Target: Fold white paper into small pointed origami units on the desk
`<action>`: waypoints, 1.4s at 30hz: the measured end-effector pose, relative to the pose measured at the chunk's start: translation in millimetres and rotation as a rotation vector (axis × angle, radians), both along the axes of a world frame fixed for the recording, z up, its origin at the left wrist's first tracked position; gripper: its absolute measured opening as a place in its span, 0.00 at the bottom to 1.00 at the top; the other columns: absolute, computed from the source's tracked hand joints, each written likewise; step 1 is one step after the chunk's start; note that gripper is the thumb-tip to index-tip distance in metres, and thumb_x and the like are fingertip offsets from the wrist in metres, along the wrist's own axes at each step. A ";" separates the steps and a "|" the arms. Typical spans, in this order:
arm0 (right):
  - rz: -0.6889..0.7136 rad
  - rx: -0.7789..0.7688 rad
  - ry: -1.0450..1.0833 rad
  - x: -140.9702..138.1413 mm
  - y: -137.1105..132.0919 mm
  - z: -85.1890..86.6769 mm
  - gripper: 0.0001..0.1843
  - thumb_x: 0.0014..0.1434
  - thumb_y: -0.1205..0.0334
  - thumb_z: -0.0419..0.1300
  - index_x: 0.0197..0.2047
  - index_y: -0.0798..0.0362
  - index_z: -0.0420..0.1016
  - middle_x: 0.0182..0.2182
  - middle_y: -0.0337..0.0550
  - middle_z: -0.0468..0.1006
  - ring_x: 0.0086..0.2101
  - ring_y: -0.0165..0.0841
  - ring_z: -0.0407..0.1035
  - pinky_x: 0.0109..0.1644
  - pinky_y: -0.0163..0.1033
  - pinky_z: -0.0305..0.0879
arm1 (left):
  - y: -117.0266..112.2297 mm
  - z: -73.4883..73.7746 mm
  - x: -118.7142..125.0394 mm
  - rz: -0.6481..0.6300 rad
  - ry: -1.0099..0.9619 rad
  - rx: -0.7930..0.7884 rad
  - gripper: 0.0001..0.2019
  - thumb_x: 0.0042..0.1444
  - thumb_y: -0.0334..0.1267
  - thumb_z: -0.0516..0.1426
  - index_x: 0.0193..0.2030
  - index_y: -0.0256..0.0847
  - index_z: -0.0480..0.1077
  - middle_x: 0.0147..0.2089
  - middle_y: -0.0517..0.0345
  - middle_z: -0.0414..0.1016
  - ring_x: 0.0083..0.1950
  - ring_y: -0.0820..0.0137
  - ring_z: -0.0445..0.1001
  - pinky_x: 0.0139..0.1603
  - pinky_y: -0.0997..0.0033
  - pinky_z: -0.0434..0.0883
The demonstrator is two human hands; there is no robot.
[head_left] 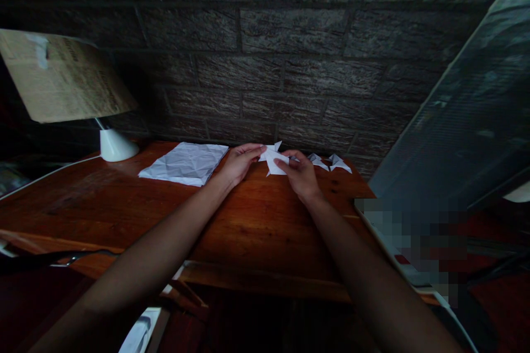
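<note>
Both my hands meet over the far part of a reddish wooden table (256, 220), pinching a small folded white paper piece (274, 160). My left hand (239, 162) grips its left edge with fingers closed. My right hand (300, 174) holds its right side between thumb and fingers. A crumpled white sheet of paper (185, 162) lies flat just left of my left hand. Two small folded white paper shapes (330, 162) sit on the table to the right of my right hand.
A table lamp with a white base (116, 145) and a tan shade (62, 77) stands at the back left. A dark brick wall (290, 66) backs the table. A slanted dark panel (467, 110) rises on the right.
</note>
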State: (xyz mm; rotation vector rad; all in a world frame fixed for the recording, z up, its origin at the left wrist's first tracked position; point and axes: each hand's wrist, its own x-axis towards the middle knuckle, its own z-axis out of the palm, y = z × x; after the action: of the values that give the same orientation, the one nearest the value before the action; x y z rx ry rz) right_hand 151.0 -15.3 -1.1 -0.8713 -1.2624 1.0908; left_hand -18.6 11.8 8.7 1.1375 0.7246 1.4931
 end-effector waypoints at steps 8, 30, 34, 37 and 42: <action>0.019 0.005 0.011 -1.3 1.2 -0.5 0.20 0.42 0.50 0.73 0.35 0.46 0.72 0.30 0.36 0.80 0.29 0.34 0.71 0.34 0.40 0.66 | 1.7 -1.3 -2.1 -0.041 0.082 0.096 0.14 0.45 0.49 0.69 0.27 0.39 0.77 0.27 0.60 0.73 0.29 0.75 0.64 0.33 0.72 0.60; -0.046 -0.008 0.059 0.4 -2.7 3.3 0.18 0.42 0.53 0.73 0.34 0.47 0.72 0.27 0.34 0.79 0.27 0.32 0.71 0.31 0.37 0.65 | -2.8 -5.6 4.9 0.073 0.147 0.060 0.19 0.43 0.49 0.69 0.39 0.40 0.80 0.41 0.55 0.81 0.42 0.68 0.73 0.45 0.68 0.67; -0.049 0.003 0.041 0.7 -1.6 1.4 0.18 0.42 0.53 0.73 0.34 0.47 0.73 0.27 0.34 0.79 0.26 0.31 0.70 0.31 0.36 0.64 | -0.4 -7.6 4.1 -0.048 0.081 0.052 0.16 0.43 0.46 0.70 0.38 0.40 0.81 0.40 0.55 0.82 0.42 0.69 0.74 0.50 0.66 0.66; -0.023 0.000 0.058 1.1 -0.5 0.2 0.18 0.42 0.54 0.73 0.34 0.47 0.73 0.27 0.34 0.79 0.25 0.30 0.70 0.30 0.36 0.64 | 0.1 -7.9 3.7 -0.069 0.075 0.068 0.15 0.44 0.45 0.70 0.38 0.39 0.81 0.39 0.55 0.82 0.40 0.69 0.75 0.52 0.66 0.66; -0.006 0.002 0.054 1.1 -0.1 -0.3 0.18 0.42 0.53 0.73 0.34 0.47 0.72 0.27 0.34 0.80 0.26 0.30 0.70 0.31 0.36 0.65 | -1.6 -6.3 4.3 -0.028 0.110 0.104 0.15 0.45 0.47 0.69 0.37 0.39 0.81 0.38 0.54 0.82 0.40 0.69 0.75 0.52 0.66 0.66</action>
State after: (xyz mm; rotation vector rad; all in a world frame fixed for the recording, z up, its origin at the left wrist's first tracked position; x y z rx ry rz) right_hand 152.2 -15.4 -1.3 -0.8381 -1.2154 1.1013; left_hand -14.3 10.2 2.4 1.3114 0.7093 1.4671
